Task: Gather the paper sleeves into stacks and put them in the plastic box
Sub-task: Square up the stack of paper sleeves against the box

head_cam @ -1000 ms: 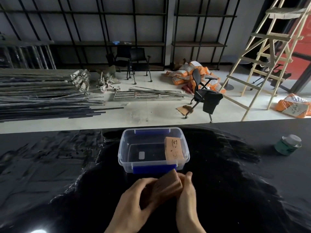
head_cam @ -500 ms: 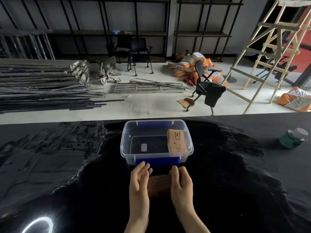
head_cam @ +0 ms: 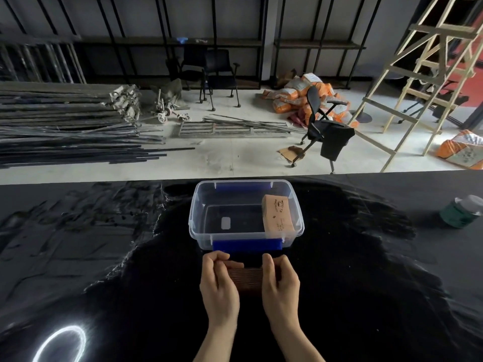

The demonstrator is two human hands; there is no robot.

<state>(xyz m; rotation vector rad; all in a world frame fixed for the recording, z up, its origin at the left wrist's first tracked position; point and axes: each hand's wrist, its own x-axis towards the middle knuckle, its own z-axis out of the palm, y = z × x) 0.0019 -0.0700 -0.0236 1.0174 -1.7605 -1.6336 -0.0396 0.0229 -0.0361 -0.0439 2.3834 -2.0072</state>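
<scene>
A stack of brown paper sleeves (head_cam: 245, 279) stands on edge on the black table, just in front of the clear plastic box (head_cam: 194, 212). My left hand (head_cam: 218, 286) presses its left end and my right hand (head_cam: 281, 286) presses its right end. Inside the box, against the right wall, leans another stack of brown paper sleeves (head_cam: 277, 214) with print on its face. The box has blue clips front and back, and its left part holds nothing but a small white label.
A green jar with a grey lid (head_cam: 461, 211) sits at the table's right edge. The glossy black table (head_cam: 104, 257) ends just behind the box. Beyond it on the floor are metal rods, chairs, orange sacks and a wooden ladder.
The stack was tilted flat between my hands a second ago. It now stands on edge, squeezed from both ends, slightly closer to the box.
</scene>
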